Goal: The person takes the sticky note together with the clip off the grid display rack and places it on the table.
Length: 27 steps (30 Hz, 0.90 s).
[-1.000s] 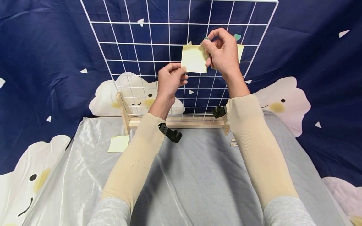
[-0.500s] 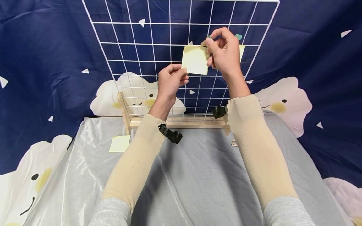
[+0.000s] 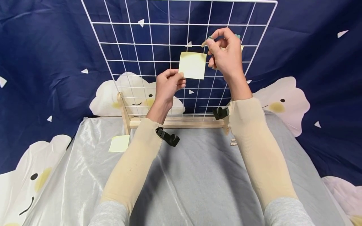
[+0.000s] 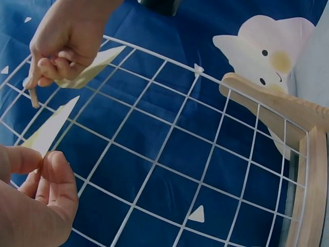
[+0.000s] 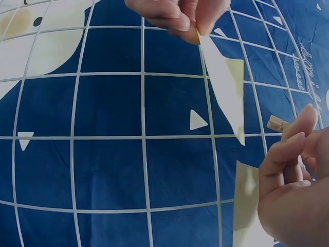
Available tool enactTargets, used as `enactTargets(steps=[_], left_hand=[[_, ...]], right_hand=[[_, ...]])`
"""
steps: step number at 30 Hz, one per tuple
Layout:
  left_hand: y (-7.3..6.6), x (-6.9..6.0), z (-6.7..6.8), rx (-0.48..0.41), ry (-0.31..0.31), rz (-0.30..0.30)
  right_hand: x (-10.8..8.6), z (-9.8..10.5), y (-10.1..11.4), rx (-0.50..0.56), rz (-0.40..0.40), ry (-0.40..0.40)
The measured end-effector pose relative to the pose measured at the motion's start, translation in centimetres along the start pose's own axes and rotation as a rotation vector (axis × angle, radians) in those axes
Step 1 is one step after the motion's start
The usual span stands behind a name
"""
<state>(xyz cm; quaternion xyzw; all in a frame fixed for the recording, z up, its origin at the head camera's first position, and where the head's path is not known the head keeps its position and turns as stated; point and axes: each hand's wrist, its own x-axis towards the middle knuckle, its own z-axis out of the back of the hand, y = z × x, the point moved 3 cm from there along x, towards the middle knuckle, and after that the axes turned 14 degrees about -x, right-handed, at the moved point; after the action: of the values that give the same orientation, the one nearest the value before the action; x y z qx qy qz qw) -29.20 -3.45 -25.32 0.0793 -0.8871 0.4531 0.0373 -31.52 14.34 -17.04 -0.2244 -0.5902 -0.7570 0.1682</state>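
Note:
A pale yellow sticky note point(image 3: 193, 65) is pinched at its lower left corner by my left hand point(image 3: 168, 84), in front of the white wire grid point(image 3: 160, 43). Up and to the right, my right hand point(image 3: 227, 56) holds a small wooden clothespin point(image 5: 276, 123) with a green decoration, between thumb and index finger. Its tip lies by a horizontal wire, above the note and apart from it. Another sticky note point(image 5: 247, 206) hangs on the grid behind my right hand, mostly hidden in the head view; a green heart point(image 3: 238, 36) shows above it.
The grid stands in a wooden base point(image 3: 195, 124) at the back of the cloth-covered table point(image 3: 198, 175). One more yellow sticky note point(image 3: 119, 143) lies at the left, and small wooden clothespins point(image 3: 233, 143) lie at the right, partly behind my forearm.
My left hand has lowered the sticky note slightly, so its top edge has come away from the clothespin and the wire. My right hand has shifted a little to the right, still holding the clothespin.

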Motion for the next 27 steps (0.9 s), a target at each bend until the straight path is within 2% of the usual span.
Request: enactTargets(steps=[7, 13, 18, 23, 27], left_hand=[[0.1, 0.0, 0.7, -0.018, -0.002, 0.002], [0.3, -0.3, 1.3, -0.052, -0.006, 0.025], [0.3, -0.8, 2.0, -0.052, 0.016, 0.008], [0.2, -1.2, 2.3, -0.051, 0.025, -0.002], [0.4, -1.4, 2.5, -0.061, 0.024, 0.013]], right_hand=[[-0.3, 0.1, -0.1, -0.063, 0.01, 0.011], [-0.9, 0.2, -0.8, -0.02, -0.027, 0.01], [-1.8, 0.3, -1.8, 0.003, -0.046, 0.015], [-2.5, 0.5, -2.3, -0.021, -0.054, 0.015], [-2.9, 0.6, -2.5, -0.035, -0.062, 0.022]])
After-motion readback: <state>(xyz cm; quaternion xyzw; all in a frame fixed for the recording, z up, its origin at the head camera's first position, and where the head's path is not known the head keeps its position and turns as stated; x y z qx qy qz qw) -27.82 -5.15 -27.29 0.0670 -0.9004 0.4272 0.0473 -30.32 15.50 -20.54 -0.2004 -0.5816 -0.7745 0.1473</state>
